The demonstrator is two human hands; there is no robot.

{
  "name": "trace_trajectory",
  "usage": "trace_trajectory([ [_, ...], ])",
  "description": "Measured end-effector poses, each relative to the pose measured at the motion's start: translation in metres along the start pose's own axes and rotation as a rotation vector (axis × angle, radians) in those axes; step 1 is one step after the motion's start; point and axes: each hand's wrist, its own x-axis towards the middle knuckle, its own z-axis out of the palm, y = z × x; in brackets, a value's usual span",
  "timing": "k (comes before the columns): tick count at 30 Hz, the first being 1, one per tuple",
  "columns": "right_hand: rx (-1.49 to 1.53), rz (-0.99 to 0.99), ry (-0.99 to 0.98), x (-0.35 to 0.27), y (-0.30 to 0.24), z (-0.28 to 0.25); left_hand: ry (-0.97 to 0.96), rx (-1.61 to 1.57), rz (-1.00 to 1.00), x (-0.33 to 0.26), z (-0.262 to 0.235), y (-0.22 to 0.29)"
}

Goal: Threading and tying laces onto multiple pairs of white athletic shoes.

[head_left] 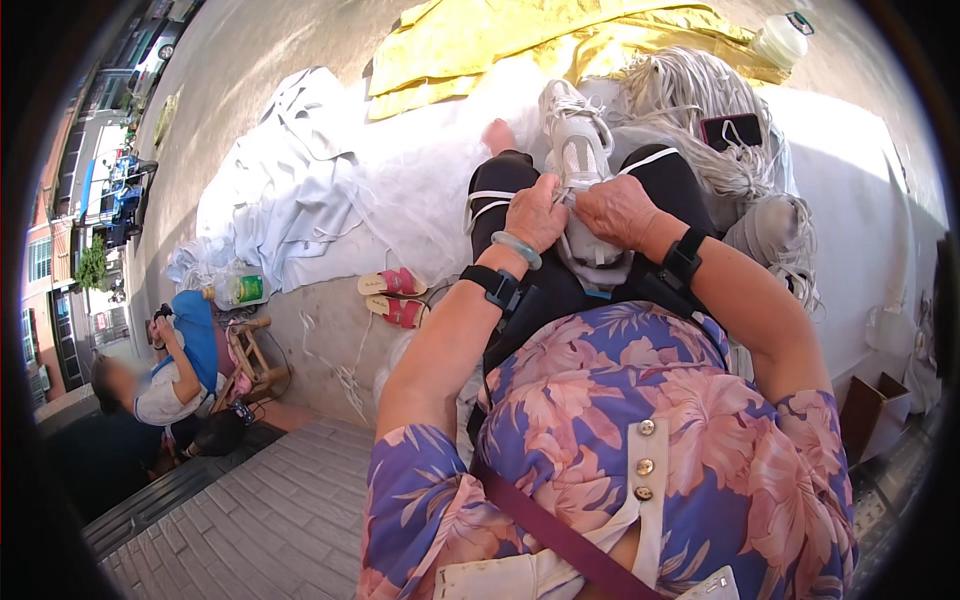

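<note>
A pale grey-white sneaker (578,150) lies lengthwise over my lap between my black-clad knees. My left hand (537,213) is closed in a pinch at its left side, on the white shoelace by the lacing. Close beside it, my right hand (618,212) has its fingers curled in against the lacing, also on the shoelace. My fingers cover part of the lacing there. Loops of lace show higher up on the shoe. Just beyond my right knee lies a thick bundle of off-white laces (690,90), with a dark phone (731,131) on it.
White cloth (290,190) spreads ahead and left, with yellow cloth (540,40) beyond. Pink sandals (397,283) and a plastic bottle (240,289) are on the left. Another person (178,375) sits far left. A whitish tub (780,42) stands far right, a cardboard box (873,418) near right.
</note>
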Motion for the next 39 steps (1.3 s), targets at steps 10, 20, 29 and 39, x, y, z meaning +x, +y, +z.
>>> trace_trajectory([
  [10,0.153,-0.021,-0.15,-0.256,0.081,-0.04,-0.031,0.034,-0.11,-0.009,-0.004,0.005],
  [20,0.135,0.305,-0.038,-0.28,0.078,-0.049,0.046,0.208,0.02,-0.007,-0.021,0.032],
  [29,0.402,-0.016,0.437,-0.155,0.022,-0.118,0.125,0.226,0.242,0.015,0.002,0.019],
  [39,1.146,0.264,0.901,-0.184,0.022,-0.151,0.105,0.386,0.492,0.016,-0.001,0.026],
])
